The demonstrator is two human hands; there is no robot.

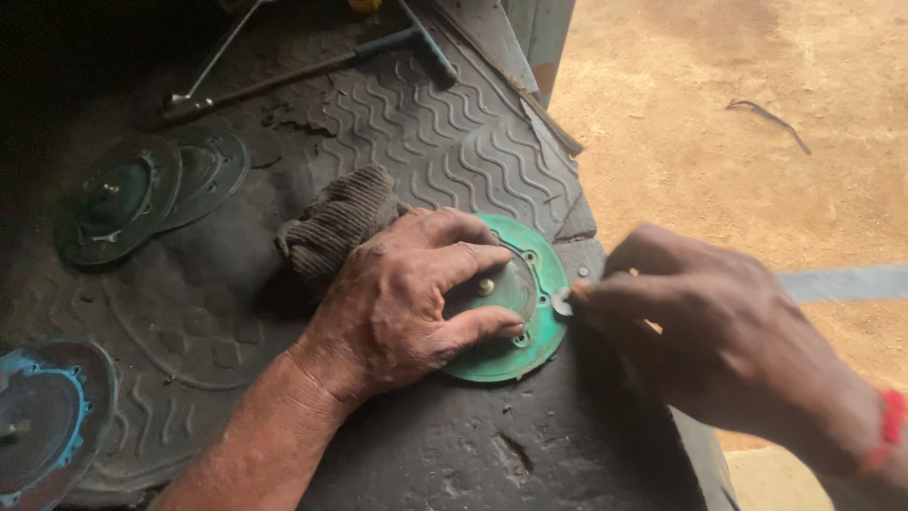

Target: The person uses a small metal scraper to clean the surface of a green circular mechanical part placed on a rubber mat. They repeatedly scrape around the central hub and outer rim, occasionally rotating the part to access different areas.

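Worn black rubber matting [407, 123] with a wave tread serves as the bench, sandy ground beyond its edge. Left hand [407, 293] presses a green metal disc [534, 345] flat, fingers [473, 260] curled over its dark centre cap and brass stud [485, 286]. Right hand [719, 331] pinches a small silvery tool [562, 303] closed between its fingertips at the disc's rim, just beyond the left thumb. A slip there could likely jab that thumb, or skid the disc off the nearby mat edge. Behind the knuckles lies a brown rag [340, 222]; farther off, more discs [142, 199] and long-handled tools [312, 66].
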